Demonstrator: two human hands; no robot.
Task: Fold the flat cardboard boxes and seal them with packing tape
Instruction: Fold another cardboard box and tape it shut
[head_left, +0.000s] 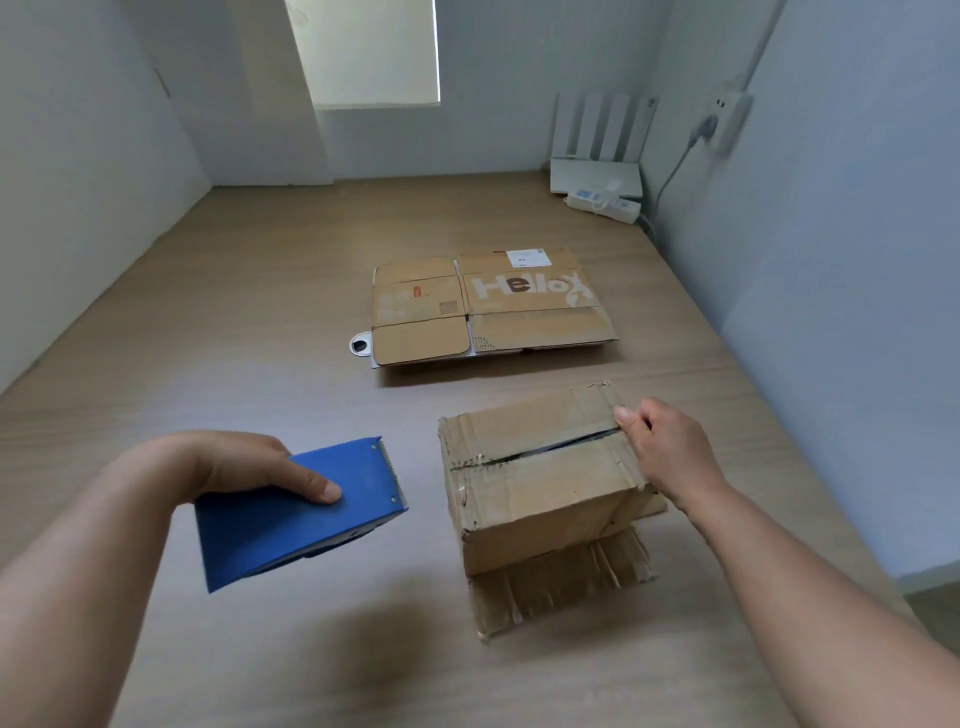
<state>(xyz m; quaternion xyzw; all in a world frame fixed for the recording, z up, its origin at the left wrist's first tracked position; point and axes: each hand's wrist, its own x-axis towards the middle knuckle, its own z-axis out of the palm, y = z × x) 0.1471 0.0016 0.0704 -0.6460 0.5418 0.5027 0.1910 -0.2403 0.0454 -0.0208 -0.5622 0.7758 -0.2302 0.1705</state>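
Folded cardboard box (545, 478) shows a dark, unsealed top seam.

walls (78, 130): plain pale blue-grey | bench (260, 312): light wood-grain, meets walls | window (374, 52): pale blind, softly lit | far right corner: white router (597, 174), power strip (605, 205), wall socket (727, 122), grey cable (672, 176)

Dim daylight from window (371, 52) upper centre, faint shadow under flat boxes (488, 306), wide-angle warping at edges, mild blur
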